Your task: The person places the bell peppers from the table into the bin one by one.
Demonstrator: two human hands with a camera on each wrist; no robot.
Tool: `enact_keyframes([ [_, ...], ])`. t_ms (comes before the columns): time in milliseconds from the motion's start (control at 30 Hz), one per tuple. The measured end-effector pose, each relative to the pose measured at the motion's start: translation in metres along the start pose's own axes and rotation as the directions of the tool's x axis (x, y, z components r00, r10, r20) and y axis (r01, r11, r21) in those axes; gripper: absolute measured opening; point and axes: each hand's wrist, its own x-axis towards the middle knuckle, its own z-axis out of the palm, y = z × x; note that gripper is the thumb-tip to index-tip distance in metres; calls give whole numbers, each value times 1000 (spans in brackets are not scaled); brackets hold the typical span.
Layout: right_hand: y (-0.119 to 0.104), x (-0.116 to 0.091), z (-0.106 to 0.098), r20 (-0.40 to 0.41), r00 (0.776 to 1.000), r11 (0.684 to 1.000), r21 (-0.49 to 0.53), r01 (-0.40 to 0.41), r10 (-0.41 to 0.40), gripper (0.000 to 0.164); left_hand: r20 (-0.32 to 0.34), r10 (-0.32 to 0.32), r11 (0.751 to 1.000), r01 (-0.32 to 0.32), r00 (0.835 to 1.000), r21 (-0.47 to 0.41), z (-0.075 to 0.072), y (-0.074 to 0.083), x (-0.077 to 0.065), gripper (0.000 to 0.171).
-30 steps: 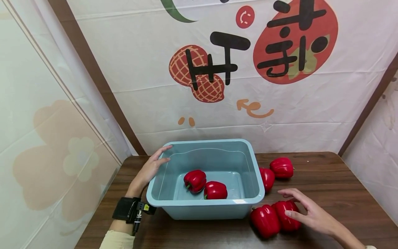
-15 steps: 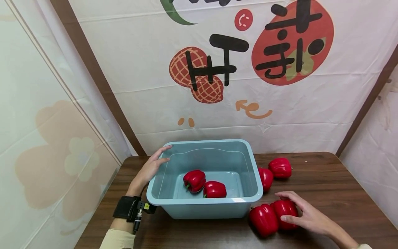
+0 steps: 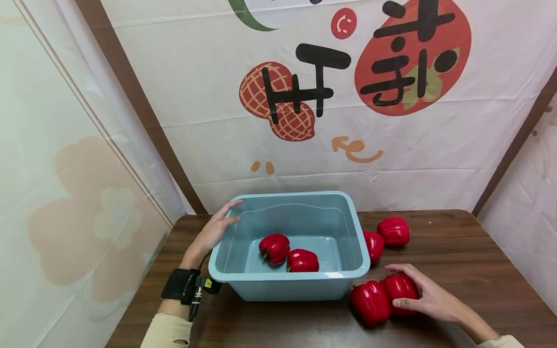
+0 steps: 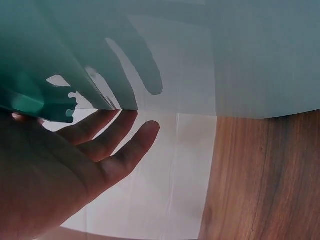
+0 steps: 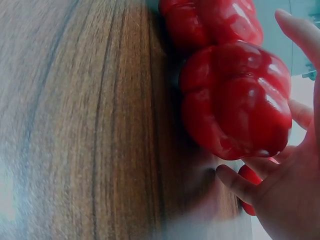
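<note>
A light blue plastic tub (image 3: 289,290) stands on the table with two red bell peppers, one on the left (image 3: 274,249) and one on the right (image 3: 302,261), lying inside. My left hand (image 3: 214,231) rests on the tub's left rim, fingers extended over it. At the tub's front right corner two more red bell peppers, an outer one (image 3: 401,290) and an inner one (image 3: 371,303), lie side by side. My right hand (image 3: 428,296) is spread around the outer pepper, thumb on the near side, fingers beyond it. In the right wrist view a gap shows between thumb and pepper (image 5: 240,100).
Behind the right hand, two red bell peppers lie beside the tub, one partly hidden by its right wall (image 3: 374,246) and one farther back (image 3: 393,231). The brown wooden table (image 3: 470,261) ends at a printed white cloth backdrop (image 3: 209,154).
My right hand has moved left, closer around the outer bell pepper. My left hand stays on the tub's rim, and the peppers have not visibly moved.
</note>
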Motion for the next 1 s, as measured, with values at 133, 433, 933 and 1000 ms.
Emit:
enact_keyframes([
  [133, 2, 1, -1, 4, 1000, 1000, 0, -3, 3, 65, -2, -7, 1000, 7, 1000, -3, 1, -1, 0, 51],
  [433, 6, 2, -2, 7, 1000, 1000, 16, 14, -14, 67, -15, 9, 1000, -9, 1000, 18, 0, -5, 6, 50],
  [933, 13, 4, -1, 37, 997, 998, 24, -64, 63, 72, -17, 13, 1000, -13, 1000, 21, 1, -8, 8, 49],
  [1000, 13, 4, -1, 41, 996, 997, 32, -75, 74, 72, -17, 10, 1000, -9, 1000, 17, 1, -9, 8, 49],
])
